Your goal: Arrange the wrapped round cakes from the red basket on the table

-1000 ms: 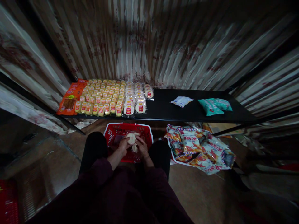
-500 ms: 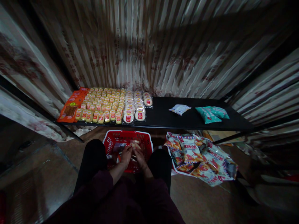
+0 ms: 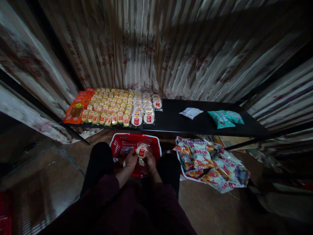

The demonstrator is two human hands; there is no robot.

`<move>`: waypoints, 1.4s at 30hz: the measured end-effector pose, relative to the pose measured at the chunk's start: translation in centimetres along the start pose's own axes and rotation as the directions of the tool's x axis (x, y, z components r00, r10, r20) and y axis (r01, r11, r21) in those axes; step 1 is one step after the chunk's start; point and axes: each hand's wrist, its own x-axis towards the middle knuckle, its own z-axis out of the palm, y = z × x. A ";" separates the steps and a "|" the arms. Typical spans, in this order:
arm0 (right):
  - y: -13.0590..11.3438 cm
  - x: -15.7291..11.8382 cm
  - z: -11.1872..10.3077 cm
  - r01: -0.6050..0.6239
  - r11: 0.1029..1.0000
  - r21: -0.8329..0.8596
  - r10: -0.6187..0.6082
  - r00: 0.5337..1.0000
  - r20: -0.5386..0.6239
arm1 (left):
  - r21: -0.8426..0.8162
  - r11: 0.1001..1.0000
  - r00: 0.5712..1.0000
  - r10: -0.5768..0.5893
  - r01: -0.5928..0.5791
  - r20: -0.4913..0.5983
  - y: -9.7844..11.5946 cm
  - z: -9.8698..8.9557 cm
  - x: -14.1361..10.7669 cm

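Observation:
Above a red basket (image 3: pixel 156 141) with a white rim, I hold a round white packaged cake (image 3: pixel 141 151) with a red label, face up. My left hand (image 3: pixel 131 159) pinches its left edge, and my right hand (image 3: pixel 149 160) grips its right edge. Another pale round piece shows just beneath it, near my right fingers. A few dim packages lie inside the basket. On the black shelf (image 3: pixel 168 116) beyond stand rows of similar white cakes (image 3: pixel 137 120), beside many small yellow packaged cakes (image 3: pixel 108 119).
Orange packets (image 3: pixel 75 109) lie at the shelf's left end. A white packet (image 3: pixel 191 113) and teal packets (image 3: pixel 221 119) rest further right. A second basket full of snack bags (image 3: pixel 201 156) stands right of my knee. A pleated curtain hangs behind the shelf.
The cake between my hands has turned so its red label now faces up. My hands have moved slightly apart, one at each side of it. The view has shifted a little.

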 end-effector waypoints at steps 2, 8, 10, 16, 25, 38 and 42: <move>-0.5 -0.2 0.1 0.018 1.000 -0.007 -0.018 0.999 -0.038 | -0.064 0.997 0.994 -0.043 0.049 0.096 0.0 0.0 -0.2; -1.4 -1.1 0.1 0.012 1.000 -0.025 -0.014 0.999 -0.044 | -0.163 0.984 0.983 -0.037 0.066 0.179 0.3 0.6 -0.6; -1.5 -1.4 0.0 0.033 0.999 -0.002 -0.033 0.999 -0.031 | -0.147 0.988 0.983 -0.024 0.051 0.184 0.2 0.8 -0.5; -1.5 -1.7 -0.3 0.037 0.999 0.029 -0.035 0.998 -0.047 | -0.213 0.977 0.975 0.031 0.017 0.222 -0.2 1.2 -0.7; -2.0 -1.3 -0.9 0.169 0.979 -0.113 -0.191 0.955 -0.227 | -0.250 0.965 0.965 0.131 -0.072 0.228 1.0 1.7 -1.6; -6.0 -1.7 -0.9 0.265 0.952 -0.155 -0.298 0.920 -0.256 | -0.291 0.946 0.949 0.216 -0.144 0.231 5.3 2.6 -3.2; -8.0 -1.7 -0.3 0.278 0.959 -0.065 -0.285 0.933 -0.220 | -0.339 0.929 0.939 0.242 -0.150 0.245 6.6 2.9 -3.2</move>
